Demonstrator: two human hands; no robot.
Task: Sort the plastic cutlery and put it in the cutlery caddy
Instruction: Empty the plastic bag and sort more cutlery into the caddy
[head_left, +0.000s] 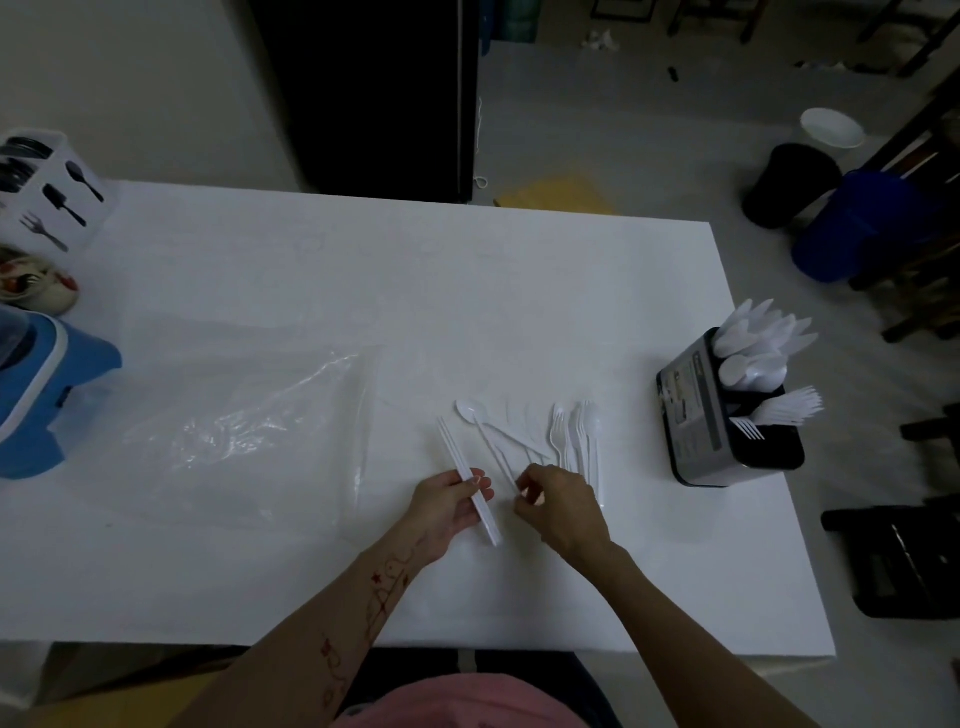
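Observation:
My left hand (447, 506) grips a stack of white plastic knives (470, 486) that points away from me. Just to its right, my right hand (558, 506) pinches the handle end of a white plastic piece in the loose pile. That pile of white spoons (470, 413) and forks (558, 426) lies on the white table (363, 260) right beyond my hands. The grey and black cutlery caddy (701, 415) stands at the table's right edge, with knives, spoons and forks standing in its compartments.
A clear plastic bag (249, 415) lies flat left of my hands. At the far left stand a blue container (36, 384), a small bowl (41, 286) and a white box printed with cutlery pictures (47, 192). Bins stand on the floor at right.

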